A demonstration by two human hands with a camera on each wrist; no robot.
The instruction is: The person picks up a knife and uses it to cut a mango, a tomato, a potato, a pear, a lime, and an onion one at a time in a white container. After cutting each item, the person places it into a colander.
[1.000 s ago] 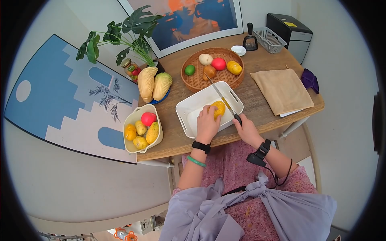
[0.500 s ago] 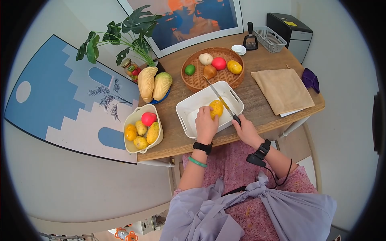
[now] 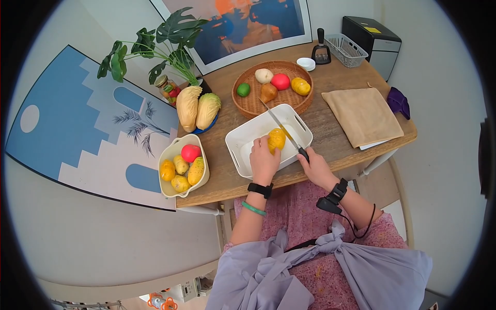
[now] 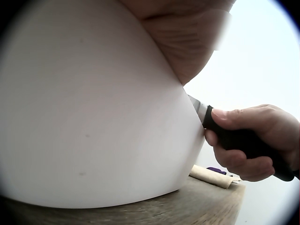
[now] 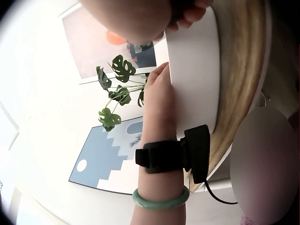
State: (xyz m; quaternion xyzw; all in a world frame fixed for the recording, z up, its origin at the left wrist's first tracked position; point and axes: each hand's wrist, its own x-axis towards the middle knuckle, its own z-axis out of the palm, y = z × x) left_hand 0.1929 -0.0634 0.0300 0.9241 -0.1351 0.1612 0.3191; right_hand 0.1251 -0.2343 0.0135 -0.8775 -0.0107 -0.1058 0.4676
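Note:
In the head view, the left hand [image 3: 264, 159] grips a rounded yellow fruit [image 3: 276, 140] inside a white rectangular tub [image 3: 238, 143], with its fingers curled over the near left side. The right hand [image 3: 318, 169] holds a knife [image 3: 283, 127] by its black handle. The blade slants up and left across the tub, just right of the fruit, its tip reaching past the far rim. From the left wrist, the right hand [image 4: 255, 140] shows with thumb and fingers wrapped round the handle [image 4: 243, 145]; the tub wall hides the fruit.
A wicker tray [image 3: 245, 105] of mixed produce stands behind the tub. To the left are a cream bin [image 3: 202, 181] of produce and napa cabbages [image 3: 198, 111] on a blue plate. A tan cloth [image 3: 361, 118] lies to the right, near a purple cloth [image 3: 398, 103].
The yellow fruit has shifted slightly left in the tub, with the left hand's fingers moving along with it. The knife and right hand have drifted a little left.

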